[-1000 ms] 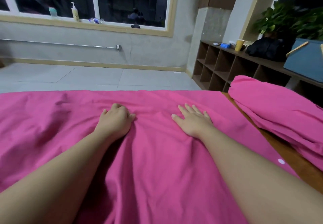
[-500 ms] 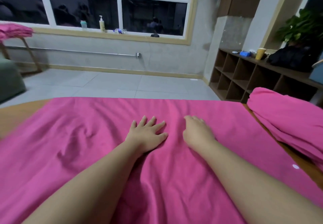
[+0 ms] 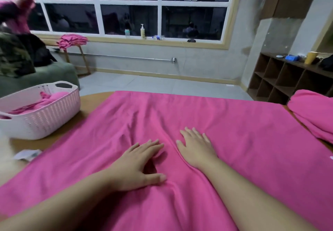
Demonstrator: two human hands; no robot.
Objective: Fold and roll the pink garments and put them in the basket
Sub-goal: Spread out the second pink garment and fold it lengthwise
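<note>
A large pink garment [image 3: 225, 122] lies spread across the wooden table [image 3: 93, 101], creased down its middle. My left hand [image 3: 138, 164] rests on the cloth with fingers spread and slightly arched, thumb toward me. Just to its right, my right hand [image 3: 197, 149] lies flat on the fabric with straight fingers. A white slatted basket [image 3: 54, 112] stands at the table's left edge and holds pink cloth [image 3: 54, 95]. More pink garments [image 3: 313, 112] are piled at the right edge.
A small white label or paper [image 3: 27, 154] lies on the table near the basket. Beyond the table are a green sofa [image 3: 45, 74], a stool with pink cloth [image 3: 72, 40], a tiled floor and brown cubby shelves [image 3: 281, 79] at right.
The view has swung left and up, bringing the basket into sight. My right hand went from curled to flat, and both hands have moved nearer to me on the cloth.
</note>
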